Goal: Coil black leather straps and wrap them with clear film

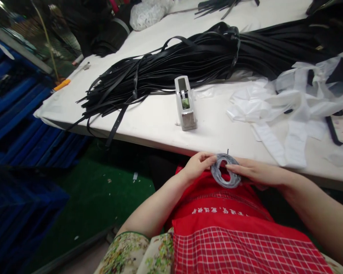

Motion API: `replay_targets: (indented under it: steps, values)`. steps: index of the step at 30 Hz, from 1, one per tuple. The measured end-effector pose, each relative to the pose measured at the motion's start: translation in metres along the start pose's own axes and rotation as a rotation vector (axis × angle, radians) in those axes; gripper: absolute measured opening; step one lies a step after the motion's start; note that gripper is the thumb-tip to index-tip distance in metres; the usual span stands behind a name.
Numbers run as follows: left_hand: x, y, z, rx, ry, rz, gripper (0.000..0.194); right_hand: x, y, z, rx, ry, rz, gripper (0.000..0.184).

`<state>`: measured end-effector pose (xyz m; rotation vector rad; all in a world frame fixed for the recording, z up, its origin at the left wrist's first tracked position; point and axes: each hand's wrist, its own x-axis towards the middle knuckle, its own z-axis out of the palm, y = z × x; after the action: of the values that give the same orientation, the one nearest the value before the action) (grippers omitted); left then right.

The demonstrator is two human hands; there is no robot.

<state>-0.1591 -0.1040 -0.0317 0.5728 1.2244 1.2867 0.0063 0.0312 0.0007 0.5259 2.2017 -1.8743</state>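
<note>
A ring-shaped coil of thin grey cord or wire is held above my lap, just at the table's near edge. My left hand pinches the coil's left rim between thumb and fingers. On the other side my right hand grips the right rim, its thumb reaching over into the open centre. A short dark end pokes up from the top of the coil. Just beyond, on the white table, stands a grey tape dispenser; neither hand touches it.
Long bundles of black straps lie across the table, some ends hanging over the front edge. Crumpled white plastic bags spread at the right. A clear bag sits at the back. Blue pallets stand left over a green floor.
</note>
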Motion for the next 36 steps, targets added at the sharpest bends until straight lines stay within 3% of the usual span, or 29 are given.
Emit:
replay_targets:
  steps: [4,6,12,17,19,21,26,28,31,36]
  values:
    - [-0.005,0.013,0.014,0.651,-0.139,0.128,0.046,-0.006,0.001,-0.008,0.061,-0.306,0.173,0.052]
    - [-0.006,0.019,0.020,0.780,-0.166,0.131,0.037,-0.006,0.003,-0.004,0.112,-0.321,0.239,0.055]
    - [-0.004,0.015,0.014,0.652,0.158,0.236,0.032,-0.003,0.010,0.011,0.291,-0.084,0.043,0.052]
    - [-0.006,0.000,0.019,0.540,0.445,0.298,0.033,0.007,0.012,0.031,0.231,0.021,0.017,0.063]
    - [-0.007,-0.005,0.021,0.499,0.498,0.313,0.035,0.010,0.010,0.031,0.174,0.095,-0.037,0.060]
    - [-0.010,-0.005,0.021,0.501,0.455,0.309,0.036,0.008,0.007,0.023,0.106,0.086,-0.069,0.055]
    - [-0.019,0.006,0.026,0.743,-0.006,0.220,0.035,-0.003,-0.002,-0.009,-0.103,-0.334,0.053,0.040]
    - [-0.021,0.008,0.031,0.854,-0.111,0.195,0.035,-0.004,-0.004,-0.015,-0.150,-0.424,0.044,0.037]
    - [-0.023,0.001,0.037,0.962,-0.088,0.134,0.042,-0.003,0.000,-0.013,-0.162,-0.429,0.038,0.039]
    - [-0.030,-0.021,0.028,0.833,0.001,0.120,0.033,-0.007,0.019,0.008,-0.069,-0.270,0.046,0.047]
